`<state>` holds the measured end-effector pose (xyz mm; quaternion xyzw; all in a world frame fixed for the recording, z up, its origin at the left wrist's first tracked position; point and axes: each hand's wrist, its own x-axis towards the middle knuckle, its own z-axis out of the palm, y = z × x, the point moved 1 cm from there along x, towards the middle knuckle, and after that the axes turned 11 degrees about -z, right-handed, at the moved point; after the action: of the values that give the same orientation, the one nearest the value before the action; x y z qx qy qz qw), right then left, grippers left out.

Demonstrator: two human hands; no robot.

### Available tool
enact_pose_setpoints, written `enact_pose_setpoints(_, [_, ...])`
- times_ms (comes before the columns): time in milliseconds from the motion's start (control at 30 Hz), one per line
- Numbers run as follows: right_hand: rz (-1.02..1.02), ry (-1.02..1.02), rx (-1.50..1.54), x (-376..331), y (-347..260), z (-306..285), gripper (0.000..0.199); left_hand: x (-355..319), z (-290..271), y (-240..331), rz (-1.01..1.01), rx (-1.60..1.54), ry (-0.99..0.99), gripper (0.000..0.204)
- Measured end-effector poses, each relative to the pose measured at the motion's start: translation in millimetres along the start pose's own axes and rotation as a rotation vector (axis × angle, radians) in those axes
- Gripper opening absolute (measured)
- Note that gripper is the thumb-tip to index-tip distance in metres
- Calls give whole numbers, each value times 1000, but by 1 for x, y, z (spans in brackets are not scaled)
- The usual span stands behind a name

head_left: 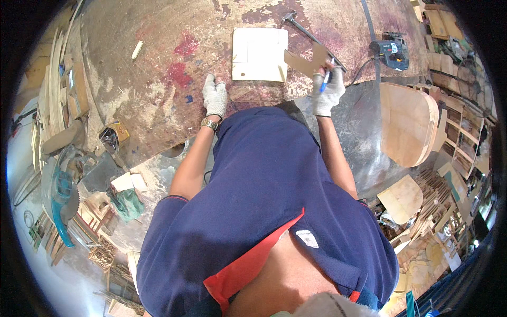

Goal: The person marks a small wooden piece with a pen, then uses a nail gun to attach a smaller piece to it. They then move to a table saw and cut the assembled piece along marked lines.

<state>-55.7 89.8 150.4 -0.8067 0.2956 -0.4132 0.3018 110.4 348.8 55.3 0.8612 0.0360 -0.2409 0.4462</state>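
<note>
My right hand, in a white knitted glove with bare fingertips, is closed on a blue-and-white pen. A flat brown angled piece, like thin board or card, is at the same fingertips. Its left arm reaches the edge of a whitish square panel with faint lines and a dark round spot. My left hand, gloved likewise, rests at the table's near edge, left of the panel, fingers slightly apart and holding nothing. A hammer lies behind the brown piece, its handle partly hidden by it.
The worn, red-stained wooden table carries a small pale stick. A corded power tool lies at the right. Stacked rounded boards stand nearer. At the left are a small yellow box and a teal circular saw.
</note>
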Motion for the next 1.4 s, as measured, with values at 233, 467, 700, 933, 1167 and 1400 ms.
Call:
enact_pose_setpoints(233, [-830,-611,-178,-19,-33,39,20,-8,17,31,-173,-385,-505,27])
enact_pose_setpoints(467, [-620,-858,-281,-52,-10,71,26,-2,13,42,321,429,-300,49])
enact_pose_setpoints(700, [-466,-850,-131,-43,-9,73,32,8,11,44,621,629,-216,41])
enact_pose_setpoints(933, [-611,-833,-227,-39,-12,74,26,19,10,37,427,339,-139,32])
enact_pose_setpoints(1167, [38,-147,143,8,-30,50,18,23,-8,30,450,100,130,28])
enact_pose_setpoints(1400, [693,-91,332,-37,23,73,18,2,3,41,432,397,-182,56])
